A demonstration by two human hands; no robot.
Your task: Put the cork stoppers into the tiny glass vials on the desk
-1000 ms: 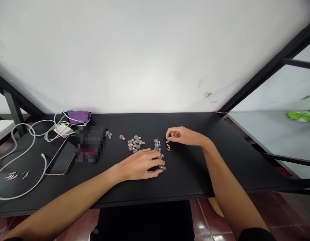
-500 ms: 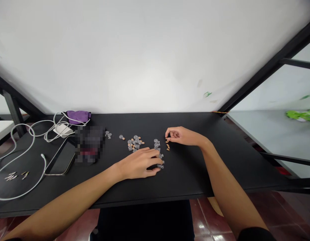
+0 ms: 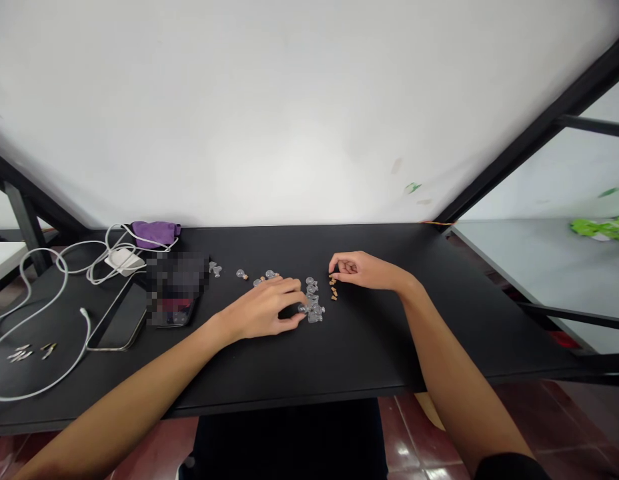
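Observation:
My left hand (image 3: pixel 263 309) lies on the black table (image 3: pixel 369 333) with its fingers curled, its fingertips touching a cluster of tiny clear glass bottles (image 3: pixel 312 309). More of these small bottles (image 3: pixel 242 274) lie scattered to the left behind the hand. My right hand (image 3: pixel 362 270) rests farther back with its fingers curled inward in a pinch, just right of a little pile of tiny cork stoppers (image 3: pixel 333 287). What the right fingers hold is too small to make out.
At the left lie a phone (image 3: pixel 123 321), a blurred dark object (image 3: pixel 175 289), a white charger (image 3: pixel 122 259) with looping cable (image 3: pixel 49 333), a purple cloth (image 3: pixel 156 231) and several small metal pieces (image 3: pixel 27 351). A white wall rises behind; a grey table (image 3: pixel 539 267) stands right.
My left hand has slid back and to the left, sweeping the clear bottles away from the front toward the cluster. My right hand has stayed in place.

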